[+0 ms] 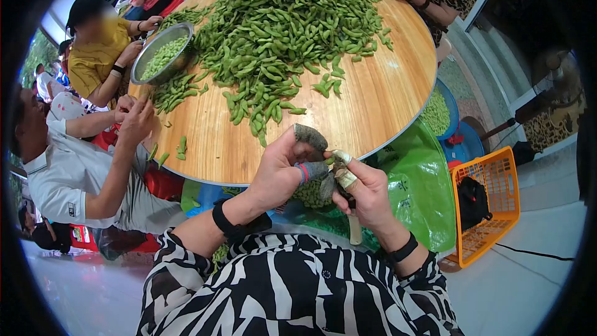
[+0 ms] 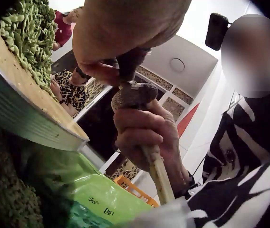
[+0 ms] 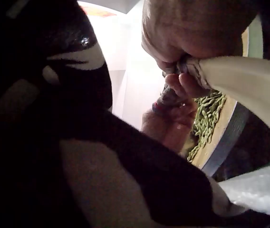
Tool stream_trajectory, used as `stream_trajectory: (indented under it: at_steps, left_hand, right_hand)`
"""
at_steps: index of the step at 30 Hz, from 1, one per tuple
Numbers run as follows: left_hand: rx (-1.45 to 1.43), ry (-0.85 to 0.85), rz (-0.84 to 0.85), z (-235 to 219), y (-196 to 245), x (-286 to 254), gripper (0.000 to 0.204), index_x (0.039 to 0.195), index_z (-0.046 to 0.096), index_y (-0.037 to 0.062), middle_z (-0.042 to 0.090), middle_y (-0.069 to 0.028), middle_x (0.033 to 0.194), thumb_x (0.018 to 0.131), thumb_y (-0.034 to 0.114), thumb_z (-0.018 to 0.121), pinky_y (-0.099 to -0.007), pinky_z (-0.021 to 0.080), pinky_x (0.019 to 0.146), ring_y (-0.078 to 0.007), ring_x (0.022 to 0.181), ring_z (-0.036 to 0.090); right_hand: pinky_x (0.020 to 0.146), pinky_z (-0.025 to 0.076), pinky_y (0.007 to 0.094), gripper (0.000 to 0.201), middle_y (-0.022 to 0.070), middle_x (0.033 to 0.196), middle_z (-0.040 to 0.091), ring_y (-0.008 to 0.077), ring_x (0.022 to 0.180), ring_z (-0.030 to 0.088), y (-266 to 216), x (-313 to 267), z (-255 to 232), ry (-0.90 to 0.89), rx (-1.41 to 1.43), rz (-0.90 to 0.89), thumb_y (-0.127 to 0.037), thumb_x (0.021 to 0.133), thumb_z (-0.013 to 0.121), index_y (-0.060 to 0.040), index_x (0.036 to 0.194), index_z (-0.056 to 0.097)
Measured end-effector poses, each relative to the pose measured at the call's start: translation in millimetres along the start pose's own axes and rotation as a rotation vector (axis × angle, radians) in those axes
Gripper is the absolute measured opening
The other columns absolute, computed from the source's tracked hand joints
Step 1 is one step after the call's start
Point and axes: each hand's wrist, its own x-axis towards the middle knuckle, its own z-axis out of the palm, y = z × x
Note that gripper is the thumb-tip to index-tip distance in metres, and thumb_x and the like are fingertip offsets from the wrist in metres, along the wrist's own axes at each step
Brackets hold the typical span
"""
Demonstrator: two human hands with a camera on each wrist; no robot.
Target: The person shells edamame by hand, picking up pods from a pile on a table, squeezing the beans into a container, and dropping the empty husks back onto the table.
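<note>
In the head view my left hand, with grey cloth covers on thumb and index finger, meets my right hand over the table's near edge. Between their fingertips shows a small green soybean pod, mostly hidden, which both pinch. Pale, dirt-stained wraps cover fingers of the right hand. From that hand hangs a long pale strip, also seen in the left wrist view and crossing the right wrist view. Below the hands are shelled green beans, partly covered by them.
A big heap of soybean pods lies on the round wooden table. A metal bowl of shelled beans stands left, near other seated people. At right are a blue basin, green plastic sheeting and an orange crate.
</note>
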Motion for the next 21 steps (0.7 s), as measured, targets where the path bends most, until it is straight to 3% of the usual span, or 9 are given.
stream_trajectory:
  at_steps: [3,5,9,11,14,15,18,19,21]
  left_hand:
    - [-0.125,-0.021,-0.04,-4,-6,6,0.035,0.109,0.051,0.0038,0.064,-0.0066,0.098,0.079,-0.006,0.066,-0.0264,0.051,0.078,-0.0137,0.087,0.062]
    - [-0.453,-0.117,-0.296,-10,-6,9,0.034,0.108,0.051,0.0038,0.063,-0.0067,0.098,0.079,-0.005,0.066,-0.0258,0.051,0.077,-0.0135,0.089,0.061]
    - [-0.554,-0.242,-0.393,-15,-9,11,0.03,0.105,0.052,0.003,0.066,-0.0081,0.097,0.08,-0.007,0.064,-0.0262,0.052,0.074,-0.0145,0.086,0.064]
    - [0.054,-0.031,-0.041,-4,-13,7,0.031,0.107,0.052,0.0039,0.063,-0.006,0.093,0.08,0.001,0.068,-0.0261,0.052,0.067,-0.0168,0.079,0.063]
    - [0.802,-0.091,0.346,-5,1,-2,0.027,0.102,0.057,0.001,0.061,-0.0082,0.087,0.077,0.002,0.069,-0.0285,0.048,0.064,-0.0168,0.073,0.06]
    - [0.954,-0.091,0.392,-2,9,-5,0.028,0.099,0.055,0.0002,0.061,-0.0146,0.085,0.073,-0.002,0.067,-0.032,0.05,0.065,-0.028,0.075,0.064]
    - [1.033,0.002,0.463,0,2,-9,0.024,0.096,0.062,0.0,0.061,-0.0114,0.076,0.073,-0.003,0.068,-0.0305,0.049,0.062,-0.0223,0.067,0.063]
    - [1.012,-0.041,0.481,-1,2,-8,0.024,0.096,0.062,0.0,0.061,-0.0114,0.076,0.073,-0.003,0.068,-0.0305,0.049,0.062,-0.0223,0.067,0.063]
    - [0.916,-0.027,0.38,-5,3,-5,0.024,0.098,0.062,-0.0013,0.064,-0.0073,0.078,0.075,-0.004,0.069,-0.0293,0.05,0.063,-0.017,0.067,0.062]
  right_hand:
    - [0.043,0.034,0.0189,0.035,0.002,0.074,0.056,0.0054,0.05,0.045,1,1,-6,-0.021,0.074,0.025,-0.01,0.098,0.046,0.0008,0.13,0.051]
    - [0.042,0.034,0.0191,0.034,0.003,0.074,0.056,0.0056,0.049,0.045,2,1,-10,-0.05,0.163,0.051,-0.011,0.098,0.046,0.001,0.13,0.051]
    - [0.041,0.035,0.0193,0.034,0.0039,0.073,0.055,0.006,0.051,0.047,3,-1,-10,-0.061,0.288,0.121,-0.012,0.097,0.047,0.0004,0.129,0.052]
    - [0.04,0.035,0.0193,0.034,0.0037,0.073,0.055,0.0063,0.052,0.048,2,-2,-9,-0.017,0.317,0.141,-0.012,0.097,0.047,-0.0002,0.129,0.052]
    - [0.04,0.036,0.019,0.035,0.0036,0.077,0.056,0.0067,0.054,0.05,2,-2,-5,-0.003,0.314,0.239,-0.013,0.096,0.048,-0.0033,0.129,0.052]
    - [0.04,0.036,0.0188,0.035,0.0038,0.079,0.056,0.0068,0.055,0.051,4,-2,-4,-0.009,0.339,0.242,-0.013,0.096,0.048,-0.0042,0.13,0.052]
    - [0.037,0.037,0.0186,0.035,0.0034,0.077,0.059,0.0062,0.051,0.051,9,0,-1,0.006,0.429,0.216,-0.013,0.095,0.05,-0.0042,0.129,0.054]
    - [0.037,0.037,0.0185,0.035,0.0034,0.076,0.06,0.006,0.05,0.052,13,1,-1,0.004,0.413,0.205,-0.013,0.094,0.051,-0.0042,0.128,0.055]
    - [0.036,0.038,0.0178,0.033,0.0034,0.075,0.062,0.005,0.048,0.052,22,4,0,0.016,0.417,0.116,-0.012,0.094,0.051,-0.0046,0.125,0.057]
